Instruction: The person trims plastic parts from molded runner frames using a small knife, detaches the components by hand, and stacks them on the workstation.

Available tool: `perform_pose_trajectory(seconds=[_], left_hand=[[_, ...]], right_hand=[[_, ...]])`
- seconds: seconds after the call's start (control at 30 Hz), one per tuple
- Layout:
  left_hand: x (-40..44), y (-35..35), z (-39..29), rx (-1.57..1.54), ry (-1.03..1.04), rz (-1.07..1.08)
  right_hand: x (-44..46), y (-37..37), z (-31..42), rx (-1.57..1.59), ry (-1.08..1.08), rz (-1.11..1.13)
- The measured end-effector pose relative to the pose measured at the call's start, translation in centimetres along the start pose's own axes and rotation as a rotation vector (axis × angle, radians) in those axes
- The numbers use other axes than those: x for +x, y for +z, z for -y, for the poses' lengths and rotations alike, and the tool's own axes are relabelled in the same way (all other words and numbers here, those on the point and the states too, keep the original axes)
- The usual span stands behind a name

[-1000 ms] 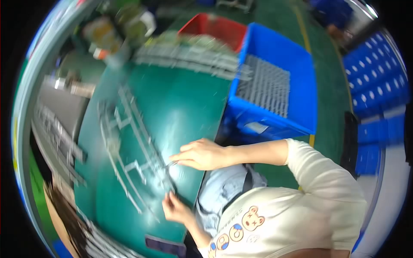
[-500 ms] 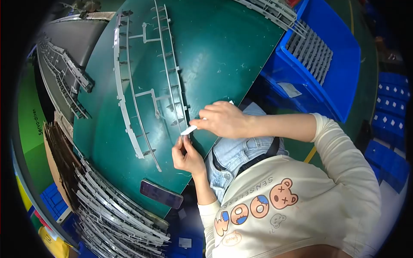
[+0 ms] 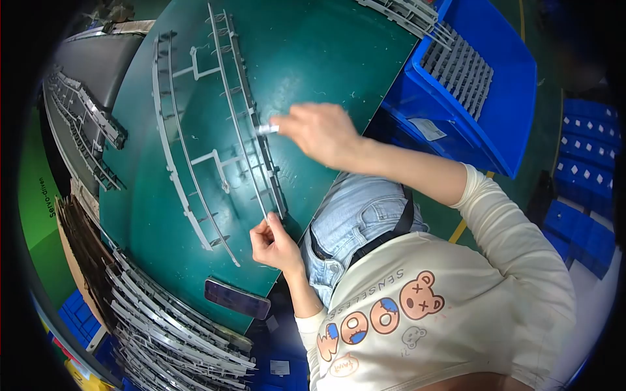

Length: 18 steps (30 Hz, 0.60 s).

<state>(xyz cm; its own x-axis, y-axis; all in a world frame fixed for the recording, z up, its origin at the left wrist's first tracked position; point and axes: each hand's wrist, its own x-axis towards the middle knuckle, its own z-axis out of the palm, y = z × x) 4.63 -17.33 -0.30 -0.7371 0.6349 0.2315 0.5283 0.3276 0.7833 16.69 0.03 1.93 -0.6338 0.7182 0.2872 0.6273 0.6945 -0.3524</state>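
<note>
My left hand (image 3: 279, 246) pinches the near end of a long grey plastic strip (image 3: 242, 140), which belongs to a moulded frame lying on the green table. Farther up the same strip, my right hand (image 3: 319, 133) is closed around a small white handheld piece (image 3: 267, 129). That piece is at the strip's edge; blur hides its exact kind and whether it touches. Thin runners (image 3: 207, 157) branch between this strip and a second curved grey strip (image 3: 171, 153) to the left. Small tabs line both strips.
A dark phone (image 3: 237, 298) lies at the table's near edge. Below it is a stack of grey strips (image 3: 169, 319). A blue bin (image 3: 505, 85) with grey parts stands right of the table. A conveyor belt (image 3: 98, 62) carrying similar parts runs at the left.
My right hand has moved up along the strip with the white piece, away from my left hand. My left hand stays at the strip's near end. The view has shifted slightly.
</note>
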Motion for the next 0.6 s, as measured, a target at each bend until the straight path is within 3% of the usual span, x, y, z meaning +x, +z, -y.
perform_pose_trajectory(seconds=[0.13, 0.17, 0.3, 0.5, 0.6], left_hand=[[-0.2, -2.1, 0.0, -0.295, -0.502, 0.294], [-0.2, -2.6, -0.1, -0.298, -0.515, 0.293], [0.7, -4.1, -0.7, -0.404, -0.716, 0.532], [1.5, -2.5, -0.6, -0.485, -0.739, 0.413], [2.1, -2.0, 0.0, -0.418, -0.616, 0.477]], right_hand=[[0.3, -1.7, -1.6, 0.565, 0.352, 0.055], [-0.1, -1.4, -1.5, 0.560, 0.351, 0.068], [-2.2, 1.2, 0.2, 1.115, 0.560, 0.248], [-3.0, 3.4, 1.8, 1.304, 0.635, 0.249], [-2.9, 3.4, 2.0, 1.258, 0.594, 0.211]])
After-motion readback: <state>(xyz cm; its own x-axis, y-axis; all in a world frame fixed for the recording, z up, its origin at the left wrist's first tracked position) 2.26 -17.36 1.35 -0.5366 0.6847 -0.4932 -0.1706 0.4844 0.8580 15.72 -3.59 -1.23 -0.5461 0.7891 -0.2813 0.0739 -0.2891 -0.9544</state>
